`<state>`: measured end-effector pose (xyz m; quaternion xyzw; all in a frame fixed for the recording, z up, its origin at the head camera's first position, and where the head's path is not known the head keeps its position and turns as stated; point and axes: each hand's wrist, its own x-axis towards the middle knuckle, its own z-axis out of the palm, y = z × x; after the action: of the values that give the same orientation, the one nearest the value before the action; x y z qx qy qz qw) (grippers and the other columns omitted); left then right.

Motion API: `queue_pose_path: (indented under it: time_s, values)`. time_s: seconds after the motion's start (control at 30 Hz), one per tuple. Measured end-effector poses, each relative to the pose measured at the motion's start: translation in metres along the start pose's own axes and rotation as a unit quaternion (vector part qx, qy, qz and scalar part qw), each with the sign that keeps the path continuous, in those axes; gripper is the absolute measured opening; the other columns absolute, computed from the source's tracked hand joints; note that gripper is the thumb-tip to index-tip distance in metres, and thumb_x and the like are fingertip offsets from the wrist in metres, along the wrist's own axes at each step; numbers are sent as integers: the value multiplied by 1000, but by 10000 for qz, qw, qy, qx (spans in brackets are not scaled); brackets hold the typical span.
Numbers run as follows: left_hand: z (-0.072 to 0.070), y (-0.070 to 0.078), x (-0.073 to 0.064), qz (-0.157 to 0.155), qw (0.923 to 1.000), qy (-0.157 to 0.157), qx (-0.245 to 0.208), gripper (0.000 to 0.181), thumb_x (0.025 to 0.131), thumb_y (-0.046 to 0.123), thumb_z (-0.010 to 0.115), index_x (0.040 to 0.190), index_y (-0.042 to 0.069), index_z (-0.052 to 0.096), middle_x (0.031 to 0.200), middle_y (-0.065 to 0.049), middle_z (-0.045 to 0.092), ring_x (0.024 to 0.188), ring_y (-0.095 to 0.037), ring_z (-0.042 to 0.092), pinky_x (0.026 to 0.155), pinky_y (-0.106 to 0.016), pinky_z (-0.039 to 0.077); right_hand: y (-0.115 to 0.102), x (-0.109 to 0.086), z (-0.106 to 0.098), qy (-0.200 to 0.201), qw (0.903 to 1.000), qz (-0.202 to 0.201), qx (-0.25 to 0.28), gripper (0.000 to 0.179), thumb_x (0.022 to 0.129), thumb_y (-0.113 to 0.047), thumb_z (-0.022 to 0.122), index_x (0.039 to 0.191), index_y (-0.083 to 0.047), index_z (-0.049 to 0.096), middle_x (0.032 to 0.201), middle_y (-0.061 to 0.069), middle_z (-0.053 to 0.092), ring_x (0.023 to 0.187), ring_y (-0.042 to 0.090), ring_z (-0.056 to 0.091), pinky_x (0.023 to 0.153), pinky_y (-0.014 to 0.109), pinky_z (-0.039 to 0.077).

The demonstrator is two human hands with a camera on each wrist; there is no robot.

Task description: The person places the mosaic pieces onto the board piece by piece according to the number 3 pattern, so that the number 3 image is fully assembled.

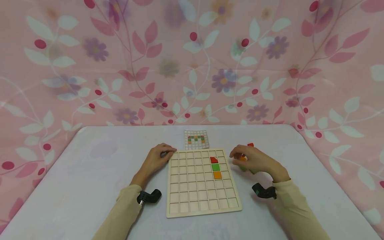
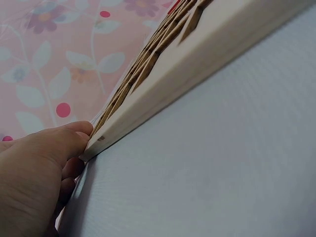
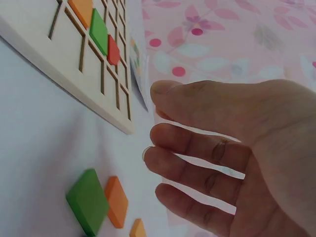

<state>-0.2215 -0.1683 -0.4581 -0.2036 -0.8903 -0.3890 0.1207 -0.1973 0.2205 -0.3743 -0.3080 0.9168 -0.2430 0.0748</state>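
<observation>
A pale wooden grid board [image 1: 192, 186] lies on the table. One of its right-hand columns holds a red piece [image 1: 213, 160] with a cut corner, a green square tile [image 1: 215, 167] and an orange square tile [image 1: 217, 175]. My left hand [image 1: 159, 156] grips the board's far left corner, the thumb against its edge. Right of the board hovers my right hand [image 1: 256, 158], fingers loosely bent and apart, with nothing in them. Under it lie loose pieces, partly hidden in the head view; the right wrist view shows a green tile [image 3: 89, 202] and an orange tile [image 3: 116, 201].
A printed card [image 1: 196, 146] with a coloured grid pattern lies just behind the board. A loose red piece [image 1: 250, 144] shows beyond the right hand. The white-covered table [image 1: 105, 150] ends at a pink floral cloth [image 1: 180, 66] at the back and sides.
</observation>
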Motion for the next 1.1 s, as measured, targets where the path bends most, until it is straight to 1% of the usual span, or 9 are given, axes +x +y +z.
queue_pose_path:
  time_s: [0.13, 0.2, 0.4, 0.63, 0.77, 0.83, 0.93, 1.0, 1.1]
  values:
    - [-1, 1, 0, 16, 10000, 4, 11, 15, 89, 16, 65, 102, 17, 74, 103, 0, 69, 101, -19, 61, 88, -40, 49, 9, -4, -5, 82, 9999, -108, 32, 21, 88, -20, 67, 106, -9, 64, 95, -6, 64, 88, 11, 58, 82, 43, 51]
    - [-1, 1, -1, 39, 10000, 14, 32, 16, 89, 16, 65, 102, 17, 74, 103, 0, 69, 100, -20, 61, 88, -40, 49, 12, -5, -7, 100, 9999, -77, 57, 21, 87, -18, 67, 106, -8, 64, 95, -5, 64, 89, 12, 58, 83, 44, 52]
    - [-2, 1, -1, 95, 9999, 7, 38, 16, 90, 16, 65, 103, 18, 74, 103, 1, 69, 100, -19, 61, 88, -40, 49, 18, -10, -12, -16, 9999, 28, 134, 22, 87, -13, 67, 108, -6, 63, 95, 0, 63, 89, 14, 57, 82, 39, 52]
    - [-1, 2, 0, 43, 10000, -49, 52, 17, 90, 16, 65, 104, 18, 74, 103, 1, 68, 101, -19, 61, 90, -40, 49, 27, -18, -18, -22, 9997, -113, 229, 22, 88, -10, 65, 108, -2, 61, 97, 6, 63, 88, 16, 57, 80, 37, 52]
    - [-2, 3, -1, 104, 9999, -13, 116, 17, 89, 15, 65, 104, 18, 73, 103, 0, 68, 101, -19, 61, 89, -41, 49, 31, -19, -19, -20, 9995, -172, 282, 23, 88, -10, 65, 109, -1, 61, 100, 9, 63, 89, 16, 57, 80, 37, 53]
    - [-1, 5, 0, 138, 9999, 8, 101, 17, 89, 15, 66, 103, 17, 74, 103, 0, 69, 101, -20, 61, 89, -41, 49, 33, -20, -20, -46, 9994, -105, 322, 24, 89, -11, 64, 110, -1, 60, 101, 10, 63, 90, 17, 57, 81, 36, 53]
    - [0, 5, 3, 211, 9997, 1, 123, 17, 89, 14, 66, 103, 16, 74, 103, -1, 69, 101, -21, 61, 89, -42, 48, 36, -23, -23, -149, 9988, 151, 441, 26, 89, -12, 64, 112, 0, 59, 105, 10, 63, 93, 19, 57, 82, 34, 52]
    - [1, 4, 3, 177, 9997, 13, 142, 16, 89, 14, 66, 103, 17, 74, 102, -1, 69, 100, -21, 61, 89, -42, 49, 38, -25, -24, -216, 9980, 356, 482, 28, 89, -14, 64, 114, -1, 58, 106, 9, 62, 95, 19, 56, 83, 31, 51]
    - [1, 2, 1, 67, 9999, 45, 148, 16, 88, 14, 67, 101, 18, 74, 102, 0, 69, 100, -20, 61, 88, -41, 49, 38, -26, -27, -254, 9971, 519, 489, 29, 90, -16, 63, 115, -2, 58, 105, 7, 61, 97, 19, 54, 85, 33, 51]
